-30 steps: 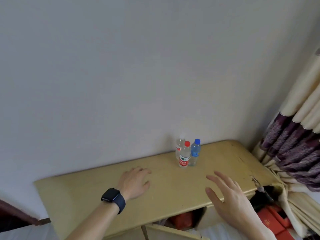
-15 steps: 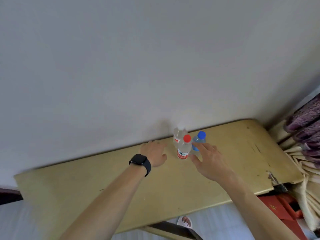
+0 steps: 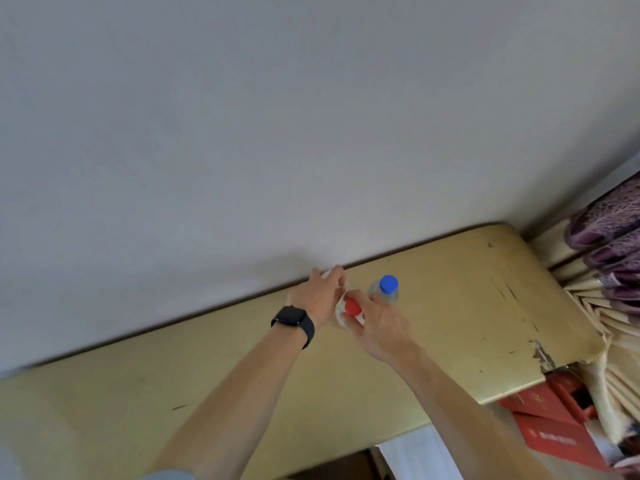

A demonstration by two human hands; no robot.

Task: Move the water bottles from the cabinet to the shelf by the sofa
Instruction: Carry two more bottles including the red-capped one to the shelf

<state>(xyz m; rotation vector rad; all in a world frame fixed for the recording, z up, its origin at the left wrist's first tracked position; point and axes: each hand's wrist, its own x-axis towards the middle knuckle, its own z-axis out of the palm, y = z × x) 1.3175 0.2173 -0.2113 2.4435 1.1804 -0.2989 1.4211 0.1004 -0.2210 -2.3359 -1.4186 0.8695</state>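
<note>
Three water bottles stand close together near the wall on the yellow cabinet top [image 3: 467, 306]. My left hand [image 3: 317, 297], with a dark watch on its wrist, is wrapped around the clear white-capped bottle [image 3: 329, 273] at the back, which it mostly hides. My right hand [image 3: 375, 322] is closed around the red-capped bottle [image 3: 353, 307] in front. The blue-capped bottle [image 3: 388, 287] stands free just to the right of my right hand, touching its fingers or nearly so.
A plain white wall rises directly behind the bottles. A purple and cream curtain [image 3: 609, 271] hangs at the cabinet's right end. Red boxes [image 3: 550, 420] lie below the chipped right corner of the cabinet top.
Both hands have travelled forward from the cabinet's front to the bottles. The left hand closed on the back bottle and the right hand on the red-capped one. The camera has moved closer.
</note>
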